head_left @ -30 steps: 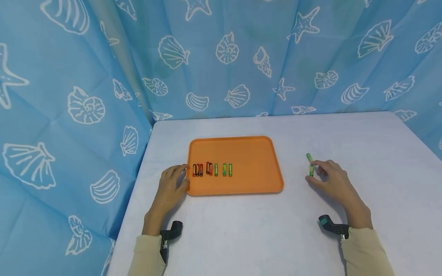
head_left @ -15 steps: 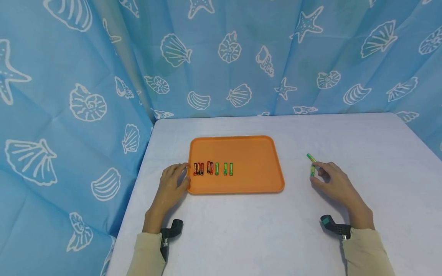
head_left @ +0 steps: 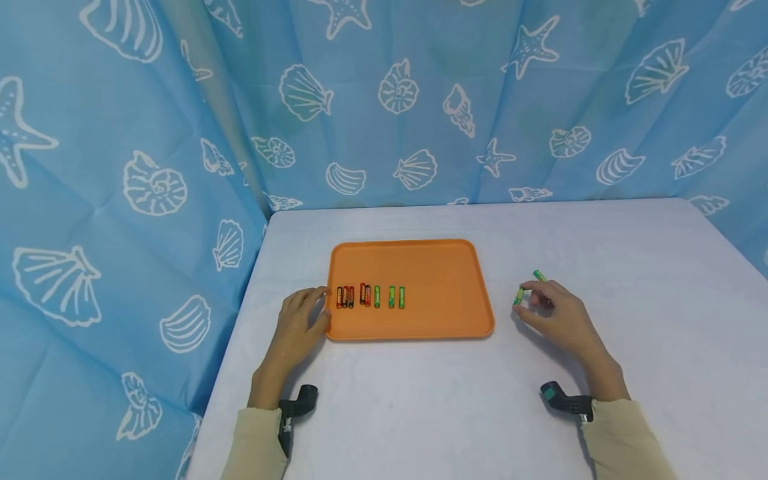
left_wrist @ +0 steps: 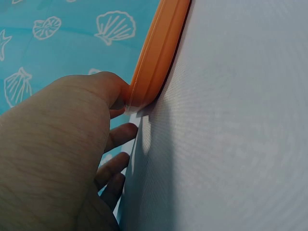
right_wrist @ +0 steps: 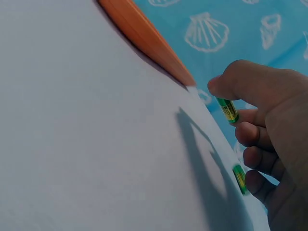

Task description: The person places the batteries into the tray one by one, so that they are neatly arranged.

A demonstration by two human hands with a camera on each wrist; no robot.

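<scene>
In the head view, my right hand (head_left: 557, 319) pinches a green battery (head_left: 519, 295) between thumb and index finger, just right of the orange tray (head_left: 444, 287). In the right wrist view the held battery (right_wrist: 228, 110) is clear of the table, its upper end hidden by the thumb. Another green battery (head_left: 539, 275) lies on the table behind that hand, partly covered. My left hand (head_left: 295, 328) holds the tray's left edge, with thumb and index finger on the rim (left_wrist: 149, 62). Three green batteries (head_left: 392, 297) and several red-and-black batteries (head_left: 345, 297) stand in a row on the tray's left half.
A white cloth (head_left: 432, 400) covers the table. Blue curtains (head_left: 360, 133) with white shell and starfish prints hang behind the table and along its left side. Each wrist wears a black camera (head_left: 299, 401).
My right hand has lifted the pinched green battery away from the other loose one and moved it left toward the tray. The left hand and tray stay in place.
</scene>
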